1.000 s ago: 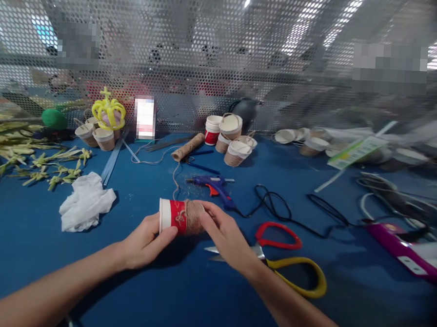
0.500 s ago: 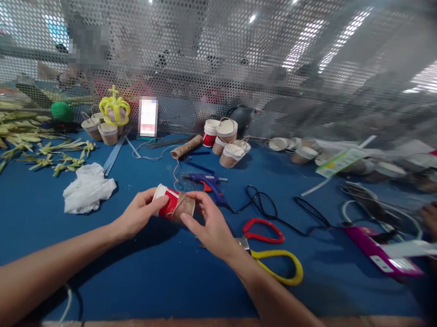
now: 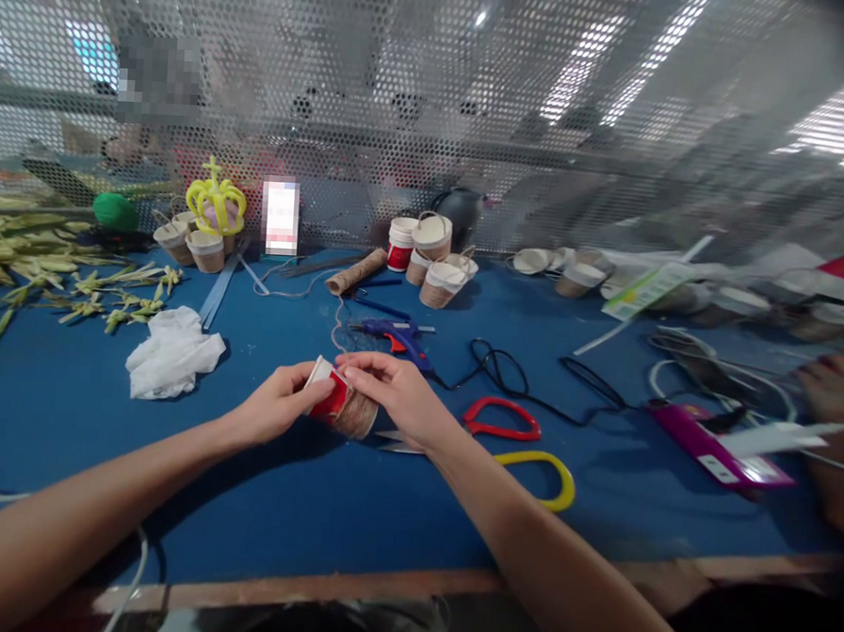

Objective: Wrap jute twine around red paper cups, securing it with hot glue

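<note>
A red and white paper cup (image 3: 330,401), tilted on its side above the blue table, has brown twine (image 3: 357,414) wound around its lower part. My left hand (image 3: 285,399) is closed on the cup near its white rim. At the cup's upper side, my right hand (image 3: 382,389) pinches with thumb and fingers; the twine between them is too small to make out clearly. A strand runs back to the twine roll (image 3: 355,272). Beyond my right hand lies a blue glue gun (image 3: 401,339). Scissors with red and yellow handles (image 3: 505,419) lie partly under my right forearm.
White crumpled tissue (image 3: 174,353) lies left, near dried husks (image 3: 26,248). Twine-wrapped cups (image 3: 446,281) stand at the back by the mesh screen. A black cable (image 3: 517,387) and a purple box (image 3: 719,445) are on the right, beside another person's hand (image 3: 835,385).
My right hand has moved from the cup's wrapped end up and left toward its red middle. The cup has turned, its wrapped end now lower. The whole view has shifted slightly.
</note>
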`<state>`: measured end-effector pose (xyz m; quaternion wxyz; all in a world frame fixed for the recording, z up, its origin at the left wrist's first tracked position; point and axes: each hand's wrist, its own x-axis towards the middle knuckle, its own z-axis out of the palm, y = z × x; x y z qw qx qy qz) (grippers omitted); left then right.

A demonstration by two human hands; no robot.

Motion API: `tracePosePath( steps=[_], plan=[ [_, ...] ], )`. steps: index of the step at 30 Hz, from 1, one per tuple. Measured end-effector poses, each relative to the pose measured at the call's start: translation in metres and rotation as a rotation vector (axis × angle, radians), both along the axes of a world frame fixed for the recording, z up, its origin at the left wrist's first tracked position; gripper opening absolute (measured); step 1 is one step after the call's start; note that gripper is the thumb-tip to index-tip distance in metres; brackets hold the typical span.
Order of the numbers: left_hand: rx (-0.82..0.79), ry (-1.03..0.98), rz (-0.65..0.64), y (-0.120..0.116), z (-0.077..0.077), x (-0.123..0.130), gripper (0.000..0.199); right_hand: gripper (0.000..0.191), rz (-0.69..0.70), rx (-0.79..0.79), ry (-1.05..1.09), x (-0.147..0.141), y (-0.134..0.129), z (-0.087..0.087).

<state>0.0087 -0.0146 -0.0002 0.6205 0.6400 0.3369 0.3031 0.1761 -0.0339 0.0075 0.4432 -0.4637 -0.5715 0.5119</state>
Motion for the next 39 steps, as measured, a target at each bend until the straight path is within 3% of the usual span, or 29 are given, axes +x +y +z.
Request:
tracePosePath(
  steps=[7,15,18,22,26,31,36,39],
  plan=[
    [0.061,0.033,-0.044,-0.001,0.002,-0.001,0.033,0.015,-0.022,0.044,-0.150,-0.005,0.001,0.018],
    [0.068,0.156,0.053,-0.002,-0.004,0.000,0.036,0.013,0.038,0.113,-0.509,-0.016,0.006,0.024],
    [0.039,0.113,0.072,-0.001,-0.005,0.000,0.033,0.013,-0.031,0.144,-0.634,-0.001,0.014,0.031],
    [0.072,0.086,0.175,0.004,-0.005,-0.002,0.031,0.021,-0.317,0.097,-0.886,0.038,0.035,0.033],
    [0.143,0.124,0.247,0.008,-0.005,-0.003,0.029,0.018,-0.300,-0.081,-1.045,0.065,0.054,0.014],
    [0.133,0.155,0.241,0.012,-0.003,-0.004,0.027,0.026,-0.265,-0.201,-1.016,0.069,0.062,-0.003],
    [0.077,0.196,0.154,0.018,-0.002,-0.008,0.030,0.033,-0.350,-0.145,-0.788,0.065,0.048,0.014],
    [0.092,0.187,0.122,0.020,-0.002,-0.010,0.032,0.025,-0.290,-0.120,-0.617,0.060,0.031,0.027]
  ],
)
